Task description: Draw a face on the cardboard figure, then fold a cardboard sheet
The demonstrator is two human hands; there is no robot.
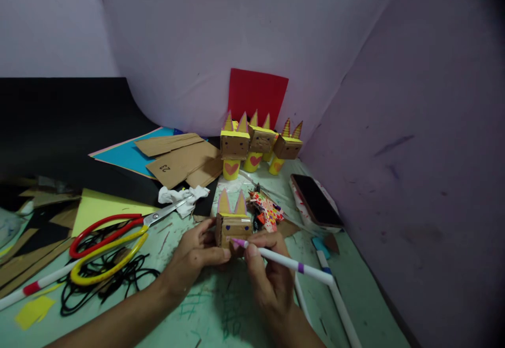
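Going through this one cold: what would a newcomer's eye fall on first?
Probably the red sheet upright at the back, with eared figures clustered around its foot. Then the scissors, one handle loop red and one yellow, lying left of the hands. At lower centre, the left hand steadies a similar eared head while the right hand holds a marker, its purple tip at the head's front.

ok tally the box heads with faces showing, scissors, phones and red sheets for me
Brown cardboard box heads with faces: 4
Red-and-yellow-handled metal scissors: 1
Black-screened rectangular phone: 1
Plain red sheet: 1
Total: 7
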